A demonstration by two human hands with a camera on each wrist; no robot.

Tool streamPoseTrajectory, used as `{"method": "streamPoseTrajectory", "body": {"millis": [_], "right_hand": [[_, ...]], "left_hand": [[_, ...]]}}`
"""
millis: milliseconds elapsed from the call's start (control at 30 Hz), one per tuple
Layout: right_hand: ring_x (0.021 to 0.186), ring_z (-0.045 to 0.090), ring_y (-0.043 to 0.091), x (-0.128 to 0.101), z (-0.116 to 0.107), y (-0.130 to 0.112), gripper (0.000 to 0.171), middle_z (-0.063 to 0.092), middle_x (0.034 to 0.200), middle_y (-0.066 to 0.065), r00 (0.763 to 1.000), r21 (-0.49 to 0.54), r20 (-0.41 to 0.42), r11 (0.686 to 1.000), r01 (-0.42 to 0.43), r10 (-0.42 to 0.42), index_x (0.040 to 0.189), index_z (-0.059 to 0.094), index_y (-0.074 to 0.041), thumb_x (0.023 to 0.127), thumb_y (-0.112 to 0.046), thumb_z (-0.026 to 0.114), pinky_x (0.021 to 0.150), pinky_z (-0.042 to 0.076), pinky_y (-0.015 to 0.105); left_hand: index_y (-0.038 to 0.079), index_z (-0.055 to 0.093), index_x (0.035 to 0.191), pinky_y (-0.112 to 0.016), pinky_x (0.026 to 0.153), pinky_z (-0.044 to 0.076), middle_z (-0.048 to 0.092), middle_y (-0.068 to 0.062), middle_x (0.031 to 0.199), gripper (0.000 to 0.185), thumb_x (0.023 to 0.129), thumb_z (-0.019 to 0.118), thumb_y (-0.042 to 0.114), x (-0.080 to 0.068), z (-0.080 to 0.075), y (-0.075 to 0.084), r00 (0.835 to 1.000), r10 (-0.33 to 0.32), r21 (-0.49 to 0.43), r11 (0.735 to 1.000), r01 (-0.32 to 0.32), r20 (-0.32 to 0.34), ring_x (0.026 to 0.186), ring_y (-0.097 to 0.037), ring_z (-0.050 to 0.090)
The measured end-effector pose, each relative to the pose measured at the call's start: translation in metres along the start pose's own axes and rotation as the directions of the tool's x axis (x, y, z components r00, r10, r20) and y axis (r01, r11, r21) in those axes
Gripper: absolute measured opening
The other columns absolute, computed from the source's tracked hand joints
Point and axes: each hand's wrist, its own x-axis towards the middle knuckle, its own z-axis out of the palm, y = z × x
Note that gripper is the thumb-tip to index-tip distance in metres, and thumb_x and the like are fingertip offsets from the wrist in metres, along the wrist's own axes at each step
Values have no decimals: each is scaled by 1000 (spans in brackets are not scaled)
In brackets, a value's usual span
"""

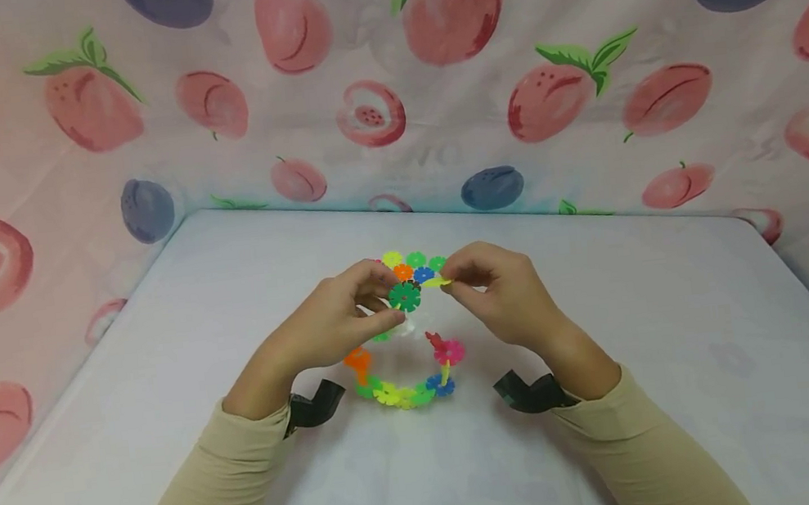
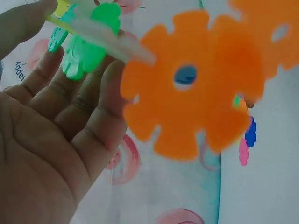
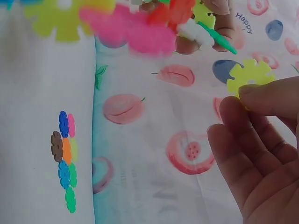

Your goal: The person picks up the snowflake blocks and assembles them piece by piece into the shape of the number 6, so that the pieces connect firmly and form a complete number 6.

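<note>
A ring-like chain of colourful notched plastic snowflake discs hangs between the hands, with yellow discs (image 1: pixel 387 394) along its bottom. My left hand (image 1: pixel 340 313) pinches its upper left end, beside a dark green disc (image 1: pixel 405 296). Large and close in the left wrist view is an orange disc (image 2: pixel 175 126) of the chain, with light green discs (image 2: pixel 88 53) by the fingers. My right hand (image 1: pixel 500 288) pinches a separate yellow disc (image 3: pixel 252 72) between thumb and forefinger. That disc is edge-on in the head view, close to the dark green one. A pink disc (image 1: pixel 450 353) hangs lower right.
Loose discs lie in a small cluster on the white tabletop beyond the hands, among them an orange disc (image 1: pixel 403 272) and a blue disc (image 1: pixel 424 275). Behind the table (image 1: pixel 639 302) hangs a fruit-print cloth (image 1: pixel 436 134). Dark wrist mounts (image 1: pixel 314 404) sit at both cuffs.
</note>
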Motion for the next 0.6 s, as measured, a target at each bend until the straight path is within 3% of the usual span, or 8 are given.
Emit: {"method": "streamPoseTrajectory", "body": {"millis": [333,600], "right_hand": [[91,67,18,-1,0,-3,17,69,95,5,998,10,52,1000,25,-25,94,72,-1,84,12,73,80,59,38],[90,68,21,-1,5,-4,18,69,95,8,995,43,38,995,89,-91,89,71,1,81,16,73,80,58,32]], "left_hand": [[4,69,121,-36,84,55,70,-3,109,29,95,68,16,-2,1,2,998,26,54,998,-23,-58,96,-17,66],[14,72,97,-37,73,53,67,3,89,10,97,63,18,-1,6,5,995,20,40,999,-16,-98,86,-15,61]]}}
